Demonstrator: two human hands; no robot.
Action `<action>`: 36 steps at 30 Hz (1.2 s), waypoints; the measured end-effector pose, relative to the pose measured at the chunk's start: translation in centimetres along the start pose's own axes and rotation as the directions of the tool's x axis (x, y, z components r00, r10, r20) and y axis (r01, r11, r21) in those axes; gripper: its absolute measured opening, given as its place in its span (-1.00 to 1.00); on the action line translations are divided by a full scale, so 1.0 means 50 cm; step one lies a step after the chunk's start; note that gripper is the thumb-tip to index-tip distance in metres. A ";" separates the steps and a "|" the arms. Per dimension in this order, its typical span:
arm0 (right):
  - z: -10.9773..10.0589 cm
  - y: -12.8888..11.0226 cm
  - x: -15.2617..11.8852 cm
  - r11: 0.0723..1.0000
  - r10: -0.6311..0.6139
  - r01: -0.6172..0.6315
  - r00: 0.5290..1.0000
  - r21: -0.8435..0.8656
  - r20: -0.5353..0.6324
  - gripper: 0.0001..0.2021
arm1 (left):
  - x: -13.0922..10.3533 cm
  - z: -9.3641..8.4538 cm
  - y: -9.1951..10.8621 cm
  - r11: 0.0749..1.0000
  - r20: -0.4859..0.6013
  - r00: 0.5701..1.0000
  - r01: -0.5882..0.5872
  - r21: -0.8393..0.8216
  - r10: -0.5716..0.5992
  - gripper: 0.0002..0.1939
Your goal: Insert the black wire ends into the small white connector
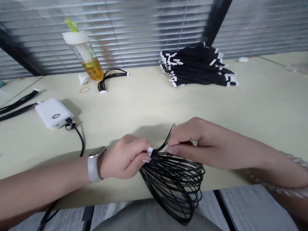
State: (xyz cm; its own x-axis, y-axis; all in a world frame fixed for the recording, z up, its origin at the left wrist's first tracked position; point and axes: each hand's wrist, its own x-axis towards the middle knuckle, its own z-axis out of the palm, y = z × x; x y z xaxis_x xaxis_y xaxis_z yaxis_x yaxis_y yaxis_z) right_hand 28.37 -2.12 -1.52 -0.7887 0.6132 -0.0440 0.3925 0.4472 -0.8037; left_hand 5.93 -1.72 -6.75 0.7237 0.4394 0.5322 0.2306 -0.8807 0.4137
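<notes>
My left hand [130,155], with a watch on its wrist, is closed around the white connector end of a black wire harness [178,183]. From that connector the thin wires fan out in loops that hang over the table's front edge. To the right, my right hand [190,141] pinches a few of the black wires between thumb and index finger, close to the connector. The fingertips hide exactly how many wires are in the pinch. One short wire loop sticks up beyond those fingertips.
A pile of black harnesses [197,67] with white connectors lies at the back. A tilted-looking bottle of amber liquid [92,65] stands behind a small harness [103,81]. A white power bank [55,112] with a black cable is at left, beside more black harnesses [18,104].
</notes>
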 end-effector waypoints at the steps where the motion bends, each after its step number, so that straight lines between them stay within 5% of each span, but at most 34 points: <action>1: 0.000 0.001 0.001 1.000 0.000 0.000 1.000 -0.001 -0.002 -0.74 | 0.000 0.000 0.000 1.000 0.000 1.000 -0.001 0.007 0.001 -0.59; 14: -0.004 0.001 0.001 1.000 0.012 -0.012 0.999 -0.004 0.044 -0.80 | -0.003 0.003 -0.005 1.000 0.010 1.000 -0.014 -0.002 0.014 -0.63; 23: -0.007 0.006 -0.003 0.956 0.019 -0.061 0.989 -0.288 -0.149 -0.84 | -0.002 0.003 -0.001 1.000 -0.004 1.000 0.005 0.007 -0.005 -0.64; 30: -0.010 0.008 -0.003 0.987 0.097 -0.116 0.982 -0.109 -0.159 -0.95 | -0.003 0.003 -0.002 1.000 0.002 1.000 0.001 0.003 -0.001 -0.65; 36: -0.019 0.009 -0.006 0.995 0.018 -0.025 0.996 -0.092 -0.086 -0.88 | -0.005 0.003 -0.002 1.000 0.006 1.000 0.013 0.009 -0.013 -0.66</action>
State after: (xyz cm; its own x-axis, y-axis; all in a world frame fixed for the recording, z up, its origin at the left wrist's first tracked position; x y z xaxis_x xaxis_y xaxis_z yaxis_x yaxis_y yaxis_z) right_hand 29.25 -1.51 -1.32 -0.7382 0.6746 -0.0070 0.4546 0.4898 -0.7440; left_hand 5.82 -1.76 -7.05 0.7243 0.4496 0.5227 0.2456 -0.8767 0.4137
